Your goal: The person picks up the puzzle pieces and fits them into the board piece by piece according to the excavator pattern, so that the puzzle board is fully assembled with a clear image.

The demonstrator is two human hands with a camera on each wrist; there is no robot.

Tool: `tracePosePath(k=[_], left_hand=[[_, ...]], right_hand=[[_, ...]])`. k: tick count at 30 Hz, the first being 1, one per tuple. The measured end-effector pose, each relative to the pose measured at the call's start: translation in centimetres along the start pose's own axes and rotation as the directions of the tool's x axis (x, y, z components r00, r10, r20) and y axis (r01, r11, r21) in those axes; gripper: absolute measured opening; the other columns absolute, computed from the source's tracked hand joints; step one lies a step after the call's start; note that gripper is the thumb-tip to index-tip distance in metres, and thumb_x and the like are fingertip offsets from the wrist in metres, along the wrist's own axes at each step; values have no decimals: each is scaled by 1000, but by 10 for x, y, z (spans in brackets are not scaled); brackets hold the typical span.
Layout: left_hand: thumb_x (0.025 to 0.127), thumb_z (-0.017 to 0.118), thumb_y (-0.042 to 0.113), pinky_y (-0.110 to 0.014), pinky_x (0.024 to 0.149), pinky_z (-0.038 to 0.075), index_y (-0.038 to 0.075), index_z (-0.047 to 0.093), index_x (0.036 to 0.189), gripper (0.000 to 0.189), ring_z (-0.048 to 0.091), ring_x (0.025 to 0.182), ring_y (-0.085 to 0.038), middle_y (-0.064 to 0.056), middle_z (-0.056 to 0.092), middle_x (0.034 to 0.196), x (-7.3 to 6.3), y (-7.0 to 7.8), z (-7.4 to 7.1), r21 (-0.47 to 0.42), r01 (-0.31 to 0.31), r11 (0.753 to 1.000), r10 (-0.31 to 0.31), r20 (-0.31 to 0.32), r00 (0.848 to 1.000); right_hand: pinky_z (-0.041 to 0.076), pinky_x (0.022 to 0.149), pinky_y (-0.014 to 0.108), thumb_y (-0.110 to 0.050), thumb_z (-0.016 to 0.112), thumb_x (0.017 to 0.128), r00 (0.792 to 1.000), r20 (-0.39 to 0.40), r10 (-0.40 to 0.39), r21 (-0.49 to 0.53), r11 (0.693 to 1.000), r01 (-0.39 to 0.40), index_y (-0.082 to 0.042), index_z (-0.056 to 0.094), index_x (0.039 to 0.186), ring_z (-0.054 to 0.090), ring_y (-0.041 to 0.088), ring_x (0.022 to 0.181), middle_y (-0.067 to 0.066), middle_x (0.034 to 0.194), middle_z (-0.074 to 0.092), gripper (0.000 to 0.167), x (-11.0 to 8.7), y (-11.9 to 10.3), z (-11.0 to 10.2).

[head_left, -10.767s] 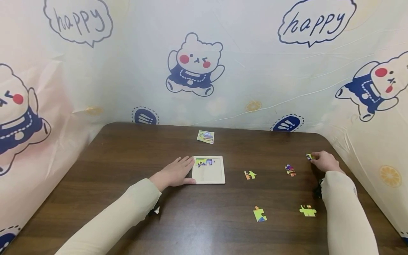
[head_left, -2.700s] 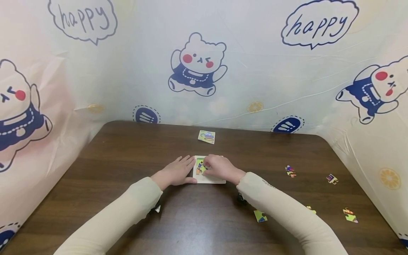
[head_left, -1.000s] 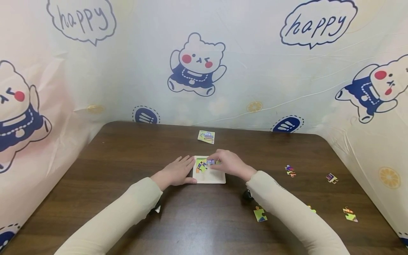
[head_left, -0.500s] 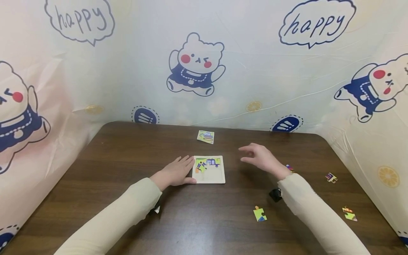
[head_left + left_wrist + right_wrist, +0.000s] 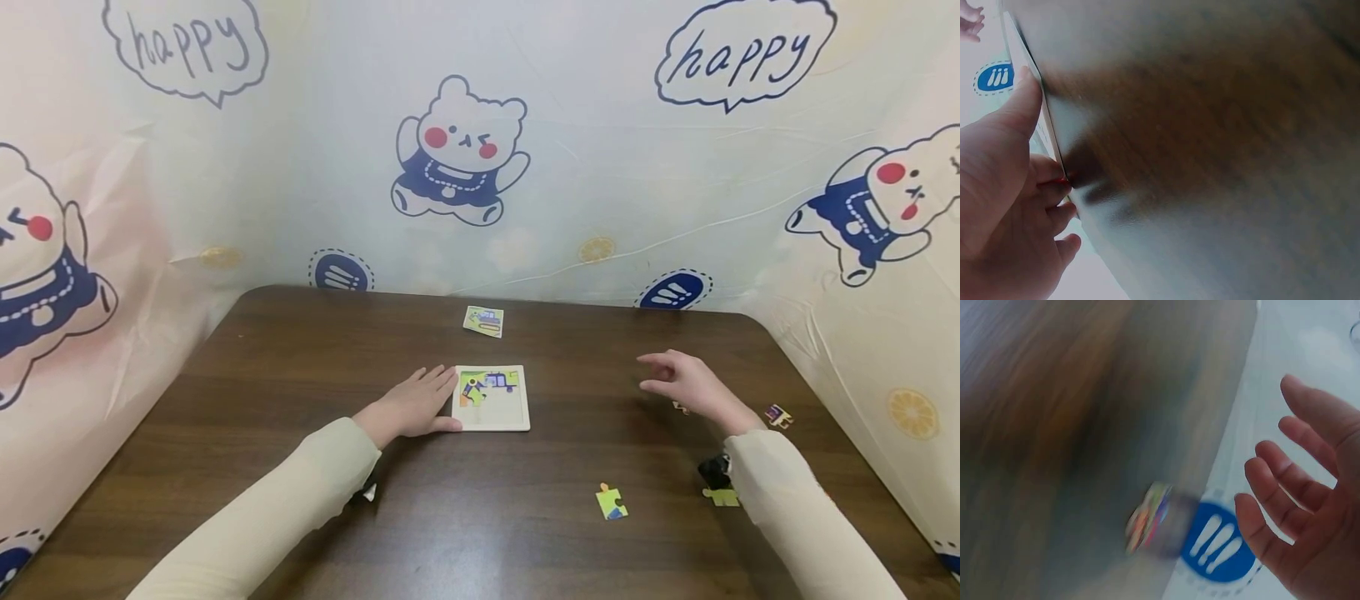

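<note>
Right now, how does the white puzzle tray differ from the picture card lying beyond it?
The white puzzle tray looks larger than the picture card. The tray holds only part of a picture, its near part bare, while the card shows a full printed one. The left hand touches the tray; no hand touches the card. Both lie on the table and show green and purple.

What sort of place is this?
Probably a makeshift tabletop booth: a wood-grain table, cartoon-printed sheeting on the three visible sides, and a puzzle tray on the tabletop. Whether it's inside a home or lab, can't tell.
</note>
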State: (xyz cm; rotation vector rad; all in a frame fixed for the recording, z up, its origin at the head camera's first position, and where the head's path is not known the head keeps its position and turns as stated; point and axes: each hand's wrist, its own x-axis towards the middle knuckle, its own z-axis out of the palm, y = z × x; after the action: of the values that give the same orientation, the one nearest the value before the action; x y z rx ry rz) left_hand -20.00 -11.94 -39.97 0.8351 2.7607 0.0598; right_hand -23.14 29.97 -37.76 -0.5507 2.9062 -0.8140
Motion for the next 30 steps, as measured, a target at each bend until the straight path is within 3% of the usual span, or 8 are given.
tracePosePath(k=[2,6,14,21,30], left_hand=[[90,51,50,-46,108,15,-5,27,142,79,17,135,-33,-18,22,148,0,1,-1,2,4,1000,-4,2,1000],[89,50,52,-46,108,15,-4,26,142,81,17,136,-32,-17,22,148,0,1,-1,7,12,1000,-12,5,1000],[89,50,53,-46,108,15,-4,27,142,81,17,136,-32,-17,22,148,0,-1,1,2,9,1000,-9,1,1000],[89,48,54,-46,108,15,-3,27,142,82,17,136,-32,-16,22,148,1,-2,3,13,5,1000,-5,-3,1000],[89,47,55,-45,108,15,-3,26,143,82,16,136,-31,-16,22,149,2,-3,3,23,12,1000,-12,6,1000]], right_hand=[[44,49,31,-17,69,83,1000,11,6,-10,1000,-6,2,57,121,47,19,60,10,86,52,44,-5,9,-3],[40,58,31,-18,71,82,999,37,5,-64,998,-3,3,59,118,46,18,69,3,78,51,43,-12,27,-8],[43,63,33,-16,73,79,997,78,-15,-101,995,23,5,62,108,47,17,72,3,82,57,38,-24,52,-14],[39,59,32,-11,73,77,994,107,9,-100,995,1,4,63,102,44,17,69,3,77,53,31,-27,60,-14],[40,61,32,-8,73,76,996,88,21,-86,996,-14,-1,63,90,46,18,69,1,76,52,19,-24,65,-12]])
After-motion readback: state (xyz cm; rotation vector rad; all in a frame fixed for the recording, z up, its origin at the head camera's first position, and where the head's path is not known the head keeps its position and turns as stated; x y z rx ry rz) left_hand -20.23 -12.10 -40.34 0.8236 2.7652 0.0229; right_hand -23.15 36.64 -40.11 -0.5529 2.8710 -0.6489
